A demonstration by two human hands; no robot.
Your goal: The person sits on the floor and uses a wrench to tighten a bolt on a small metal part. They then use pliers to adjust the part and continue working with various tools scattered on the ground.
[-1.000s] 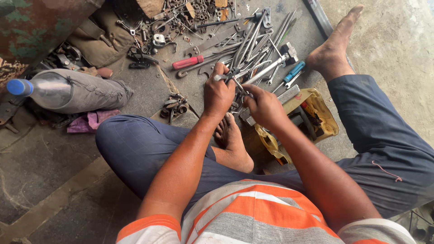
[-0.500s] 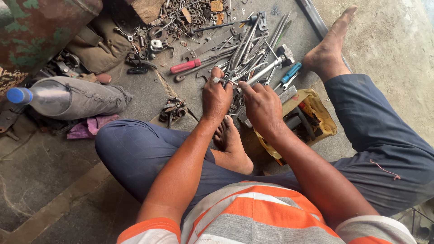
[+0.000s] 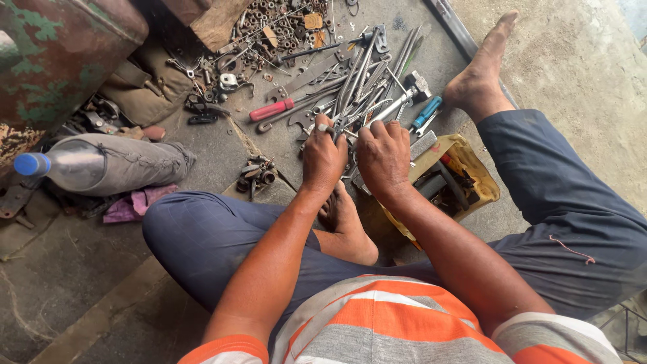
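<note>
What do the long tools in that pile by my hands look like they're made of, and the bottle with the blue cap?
The long grey spanners and rods look like bare steel: dull silver sheen, some darkened, perhaps by grease or rust. The clear bottle with the blue cap looks like thin plastic, translucent and glossy; a grey cloth wraps its lower part.

single head-worn view, looking steeply down from above the seated person's chest, lens facing twelve o'clock; close on both forearms, floor filling the frame
</note>
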